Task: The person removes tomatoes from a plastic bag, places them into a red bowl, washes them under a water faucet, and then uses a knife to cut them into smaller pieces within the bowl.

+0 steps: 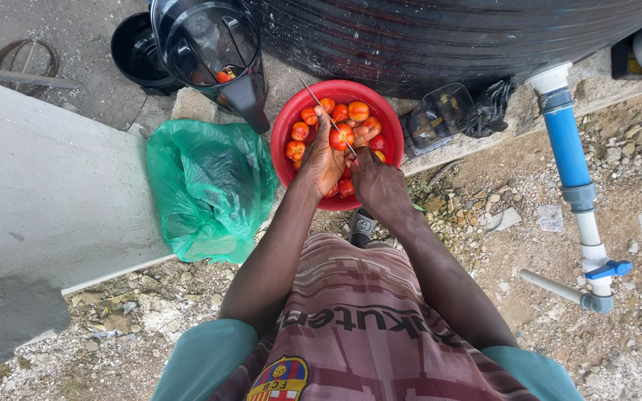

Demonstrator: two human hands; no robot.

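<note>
Over the middle of the red bowl point(284, 126) of tomatoes, the left hand point(322, 160) curls closed around one tomato point(341, 137). The right hand point(380, 186) grips a knife point(328, 117), its thin blade seemingly laid across that tomato.

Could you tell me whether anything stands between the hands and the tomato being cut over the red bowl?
Nothing visible does. The left hand already holds the tomato above the red bowl, and the right hand has the knife laid across it. The other tomatoes lie below, inside the bowl.
</note>
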